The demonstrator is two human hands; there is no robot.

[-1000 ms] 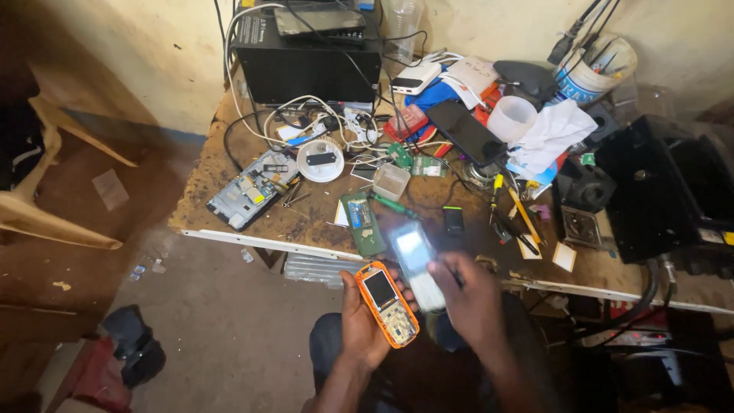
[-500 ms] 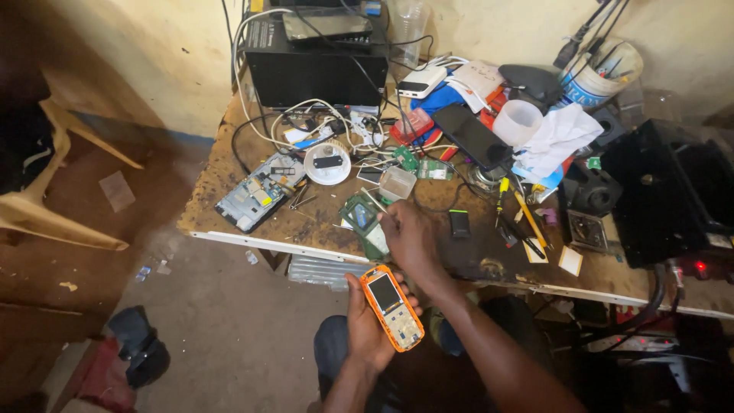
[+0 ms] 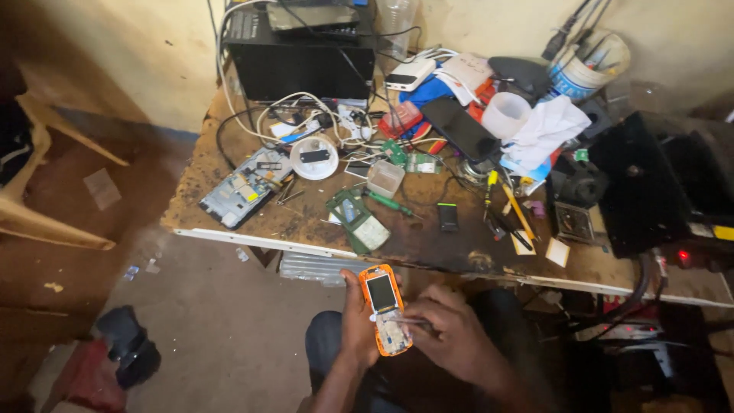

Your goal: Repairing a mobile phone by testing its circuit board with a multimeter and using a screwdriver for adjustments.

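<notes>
The left hand (image 3: 358, 325) is wrapping its grip around the orange phone (image 3: 384, 308), fingers pressed along its left edge, holding it upright over the lap just below the table (image 3: 229, 222) edge. The right hand (image 3: 457, 333), which half a second ago was reaching out over the table among the parts, is now back at the phone, its fingertips pinching a thin tool, too small to identify, against the pale keypad area. So the work is returning from the table to the phone itself.

The phone is a small rounded bar of glossy orange plastic with a dark screen. Just beyond it on the worn, stained wooden table are lying a green circuit board (image 3: 356, 220), a flat grey opened device (image 3: 246, 187), a round white part (image 3: 314, 157) and tangled white cables (image 3: 294, 115).
</notes>
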